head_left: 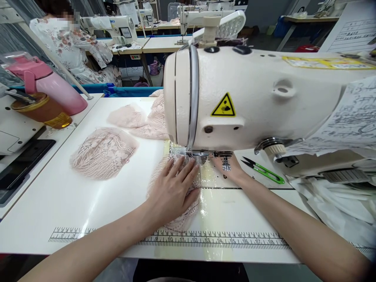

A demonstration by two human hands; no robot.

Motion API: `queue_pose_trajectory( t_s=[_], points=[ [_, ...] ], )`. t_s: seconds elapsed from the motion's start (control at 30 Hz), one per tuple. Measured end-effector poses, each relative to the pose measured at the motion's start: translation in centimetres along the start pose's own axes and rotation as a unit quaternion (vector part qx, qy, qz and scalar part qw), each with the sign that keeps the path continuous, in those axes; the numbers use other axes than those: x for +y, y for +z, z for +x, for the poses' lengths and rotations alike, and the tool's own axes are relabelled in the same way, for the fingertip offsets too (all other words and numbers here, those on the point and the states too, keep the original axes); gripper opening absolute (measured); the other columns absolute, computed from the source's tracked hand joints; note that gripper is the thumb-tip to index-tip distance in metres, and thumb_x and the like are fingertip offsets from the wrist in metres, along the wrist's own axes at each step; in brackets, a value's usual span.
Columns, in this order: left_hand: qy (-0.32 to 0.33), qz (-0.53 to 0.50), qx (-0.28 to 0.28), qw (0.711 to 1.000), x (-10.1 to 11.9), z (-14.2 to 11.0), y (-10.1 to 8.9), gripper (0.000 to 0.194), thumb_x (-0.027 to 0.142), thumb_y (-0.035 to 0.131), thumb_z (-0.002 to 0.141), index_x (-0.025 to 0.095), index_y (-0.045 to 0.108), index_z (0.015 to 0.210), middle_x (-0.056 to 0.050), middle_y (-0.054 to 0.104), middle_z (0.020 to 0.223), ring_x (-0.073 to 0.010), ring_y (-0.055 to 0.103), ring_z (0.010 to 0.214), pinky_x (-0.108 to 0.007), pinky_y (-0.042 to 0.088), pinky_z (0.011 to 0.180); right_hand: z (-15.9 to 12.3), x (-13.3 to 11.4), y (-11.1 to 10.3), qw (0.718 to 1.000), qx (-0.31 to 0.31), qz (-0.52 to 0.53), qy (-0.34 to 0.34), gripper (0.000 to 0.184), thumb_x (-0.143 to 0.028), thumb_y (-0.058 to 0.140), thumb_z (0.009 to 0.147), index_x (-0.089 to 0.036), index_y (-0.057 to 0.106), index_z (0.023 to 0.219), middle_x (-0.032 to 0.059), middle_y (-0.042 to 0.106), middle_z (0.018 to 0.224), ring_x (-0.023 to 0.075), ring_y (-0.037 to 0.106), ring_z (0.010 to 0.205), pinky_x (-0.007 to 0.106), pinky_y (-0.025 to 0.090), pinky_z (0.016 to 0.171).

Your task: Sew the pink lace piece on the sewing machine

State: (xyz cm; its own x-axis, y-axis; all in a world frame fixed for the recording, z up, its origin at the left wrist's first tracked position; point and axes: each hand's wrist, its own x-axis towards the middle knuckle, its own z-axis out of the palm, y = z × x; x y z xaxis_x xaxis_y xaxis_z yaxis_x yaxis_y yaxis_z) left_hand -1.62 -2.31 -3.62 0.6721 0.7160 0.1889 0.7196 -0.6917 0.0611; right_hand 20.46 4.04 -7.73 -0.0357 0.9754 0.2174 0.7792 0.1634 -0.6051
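My left hand (174,188) lies flat with fingers stretched out on a piece of pale pink lace (182,219), pressing it to the white table just in front of the presser foot (200,156) of the white sewing machine (252,98). My right hand (232,169) reaches under the machine head behind the needle area. Its fingers are hidden by the machine, so what they touch does not show. The lace runs from the table's ruler marking up under the foot.
Two more pink lace pieces (102,152) (138,119) lie left of the machine. Green thread snips (264,170) rest at the right. A pink bottle (49,84), a brown cup (44,109) and a black phone (20,164) sit at left. Another person (76,47) sits beyond.
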Motion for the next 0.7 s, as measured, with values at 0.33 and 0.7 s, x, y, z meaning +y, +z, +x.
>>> queue_pose_trajectory(
  t_s=[0.33, 0.7],
  points=[
    [-0.001, 0.004, -0.012, 1.0, -0.08, 0.03, 0.04, 0.057, 0.048, 0.035, 0.1, 0.019, 0.035, 0.149, -0.004, 0.036, 0.153, -0.0318, 0.028, 0.144, -0.052, 0.029, 0.117, 0.08, 0.21, -0.16, 1.0, -0.004, 0.01, 0.015, 0.026, -0.038, 0.046, 0.087, -0.025, 0.058, 0.067, 0.0074, 0.063, 0.066, 0.0254, 0.059, 0.068, 0.039, 0.048, 0.061],
    [0.005, 0.011, -0.002, 1.0, -0.23, 0.17, -0.19, 0.057, 0.048, 0.036, 0.099, 0.019, 0.037, 0.148, -0.004, 0.035, 0.153, -0.032, 0.029, 0.144, -0.053, 0.031, 0.116, 0.3, 0.66, -0.29, 0.998, -0.017, 0.035, 0.057, 0.036, -0.033, 0.045, 0.083, -0.026, 0.034, 0.05, 0.0022, 0.04, 0.047, 0.0216, 0.046, 0.054, 0.038, 0.041, 0.057]
  ],
)
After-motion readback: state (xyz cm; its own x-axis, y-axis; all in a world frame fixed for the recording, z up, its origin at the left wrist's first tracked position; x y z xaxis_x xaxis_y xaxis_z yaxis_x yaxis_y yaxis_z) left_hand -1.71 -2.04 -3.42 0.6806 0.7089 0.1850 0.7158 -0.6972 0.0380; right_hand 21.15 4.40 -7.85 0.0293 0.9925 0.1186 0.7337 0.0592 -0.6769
